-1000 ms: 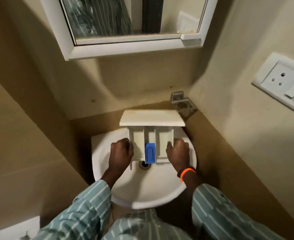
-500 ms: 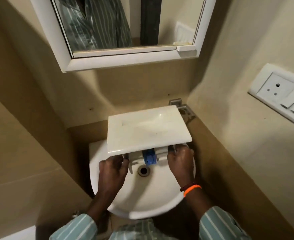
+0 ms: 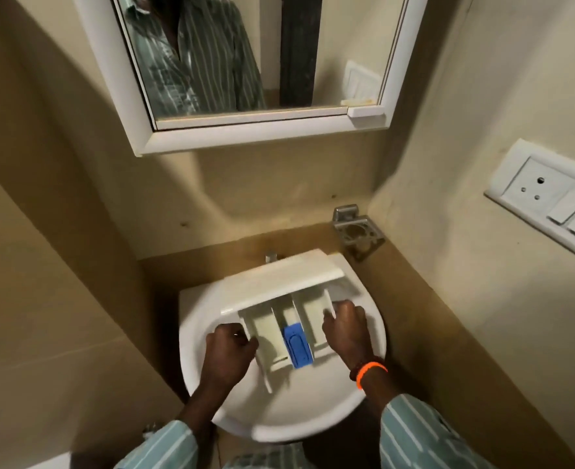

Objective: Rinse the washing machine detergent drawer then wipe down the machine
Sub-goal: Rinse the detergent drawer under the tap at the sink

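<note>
Detergent drawer [image 3: 289, 316] held over the sink [image 3: 316, 414], tilted, left hand [image 3: 226, 358] and right hand [image 3: 347, 328] curled round its side walls; risk judged: wet plastic slipping, front panel knocking the tap [image 3: 271, 257] at far rim

- White plastic detergent drawer [image 3: 279, 299] with blue insert [image 3: 297, 346]: tipped back from front-panel-up, compartments again visible.
- Left hand [image 3: 226, 358] and right hand [image 3: 347, 328]: shifted along the drawer's sides.

Pretty clearly a small home bathroom: white wash basin [image 3: 279, 421] tucked in a corner, framed mirror [image 3: 245, 62] above it, wall socket panel [image 3: 550, 201], metal holder [image 3: 358, 231] by the tan walls.
</note>
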